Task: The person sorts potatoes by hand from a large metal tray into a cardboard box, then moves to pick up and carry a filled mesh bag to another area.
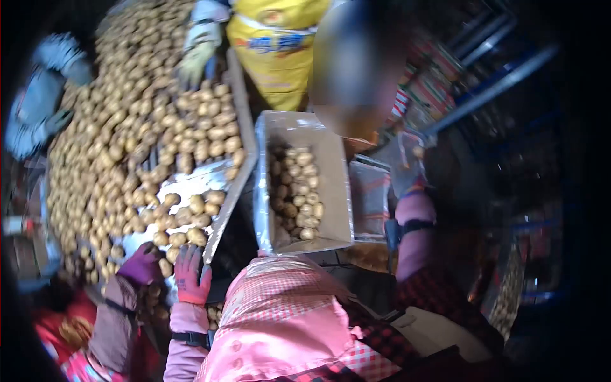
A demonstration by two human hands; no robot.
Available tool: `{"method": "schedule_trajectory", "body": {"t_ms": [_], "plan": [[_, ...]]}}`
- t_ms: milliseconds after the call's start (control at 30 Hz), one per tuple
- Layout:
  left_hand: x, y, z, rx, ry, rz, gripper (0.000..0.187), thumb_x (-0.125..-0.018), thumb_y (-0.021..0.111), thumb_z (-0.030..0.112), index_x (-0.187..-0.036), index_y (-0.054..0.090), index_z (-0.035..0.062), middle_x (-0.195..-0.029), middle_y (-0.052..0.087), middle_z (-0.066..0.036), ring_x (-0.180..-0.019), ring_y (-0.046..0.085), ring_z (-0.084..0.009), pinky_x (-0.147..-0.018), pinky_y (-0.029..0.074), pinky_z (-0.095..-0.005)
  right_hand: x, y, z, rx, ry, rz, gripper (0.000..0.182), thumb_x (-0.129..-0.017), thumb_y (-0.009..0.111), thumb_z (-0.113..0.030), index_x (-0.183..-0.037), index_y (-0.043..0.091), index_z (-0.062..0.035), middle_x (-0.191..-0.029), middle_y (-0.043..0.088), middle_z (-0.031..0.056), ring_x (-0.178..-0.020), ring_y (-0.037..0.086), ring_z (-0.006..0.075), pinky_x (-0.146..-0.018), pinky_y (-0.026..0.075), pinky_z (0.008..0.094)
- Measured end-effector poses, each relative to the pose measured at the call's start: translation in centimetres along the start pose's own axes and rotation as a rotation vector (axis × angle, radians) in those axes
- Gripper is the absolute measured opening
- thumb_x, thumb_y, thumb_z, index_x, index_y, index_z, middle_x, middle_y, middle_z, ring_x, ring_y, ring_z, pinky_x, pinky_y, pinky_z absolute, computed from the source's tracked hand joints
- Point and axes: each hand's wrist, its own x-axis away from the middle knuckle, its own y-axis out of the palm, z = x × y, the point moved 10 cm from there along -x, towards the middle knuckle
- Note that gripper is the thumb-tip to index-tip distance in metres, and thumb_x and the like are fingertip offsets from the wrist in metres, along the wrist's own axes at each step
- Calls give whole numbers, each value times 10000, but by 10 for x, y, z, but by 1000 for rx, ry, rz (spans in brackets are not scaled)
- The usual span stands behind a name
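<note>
My left hand (191,275), in a pink glove, rests at the near edge of the sorting table (225,219) with its fingers stretched out. Its fingertips are next to a few potatoes (196,237). Out to the right reaches my right hand (417,184), dim and blurred. A clear plastic bag (400,155) is at its fingers; whether they grip it I cannot make out. Between my arms stands an open cardboard box (340,191) with a plastic liner, partly filled with potatoes (299,191).
A large heap of potatoes (121,127) covers the table. Other people's gloved hands are at it: a purple glove (141,264), a pale glove (196,63) and blue-grey sleeves (38,105). A yellow sack (277,54) stands behind the box, beside a blurred person. Plastic-wrapped packs (370,197) lie right of it.
</note>
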Motion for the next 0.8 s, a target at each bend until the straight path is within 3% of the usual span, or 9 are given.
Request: {"method": "schedule_trajectory", "body": {"t_ms": [133,233,300,367,433,467,533,633,800], "plan": [[45,-30,-30,-45,-181,31,524,-829,645,245,-1315,545,78,-1379,504,-163,-1311,411,-395,-1109,291,-496,11,125,118,360,168,-439,394,-908,592,-221,-1268,582,-61,-1243,608,119,-1115,584,204,-969,455,331],[83,-42,-59,-162,-368,32,505,-855,620,285,-1312,545,83,-1371,515,-136,-1316,407,-383,-1121,276,-499,132,275,124,556,-115,-675,370,-919,559,-126,-1281,570,-49,-1246,609,105,-1133,576,232,-993,439,340],[99,-50,-58,-131,-438,66,494,-857,620,279,-1304,551,79,-1365,519,-135,-1316,408,-379,-1121,275,-500,244,366,144,873,-720,-1095,385,-888,584,-45,-1272,563,-17,-1202,615,106,-1134,571,261,-1024,414,357],[109,-60,-49,-62,-471,114,450,-850,631,236,-1264,579,67,-1323,550,-135,-1294,439,-371,-1112,290,-505,343,423,174,1210,-1085,-1415,457,-852,646,-241,-1263,574,-54,-1218,585,178,-1210,504,347,-1058,380,437],[122,-71,-39,-30,-497,169,436,-843,636,213,-1249,587,62,-1302,566,-138,-1275,459,-373,-1105,302,-507,391,430,245,1816,-885,-1606,518,-846,650,-332,-1286,555,-74,-1264,559,184,-1215,500,347,-1042,388,450],[127,-75,-33,4,-507,212,422,-835,641,190,-1234,595,57,-1281,581,-141,-1256,479,-375,-1098,315,-508,428,428,228,1531,-1298,-1477,507,-856,630,-345,-1289,548,-95,-1249,570,171,-1165,535,352,-1013,411,455],[150,-79,-26,-36,-515,269,434,-809,654,160,-1225,597,49,-1259,597,-149,-1228,505,-375,-1086,334,-506,452,431,237,1055,-885,-1892,440,-847,628,-278,-1249,570,-111,-1223,585,142,-1135,553,342,-996,426,449],[190,-82,-29,-19,-669,325,454,-776,661,132,-1218,601,50,-1253,602,-151,-1212,516,-382,-1090,334,-501,415,476,242,1254,-847,-1765,429,-813,645,-222,-1222,578,-113,-1189,594,125,-1125,554,331,-985,432,443],[186,-84,-33,28,-704,319,450,-779,663,140,-1217,610,50,-1247,607,-159,-1205,520,-384,-1087,343,-492,426,509,252,1289,-1422,-1562,396,-787,659,-199,-1172,594,-133,-1196,563,89,-1100,542,298,-881,447,449]]}}
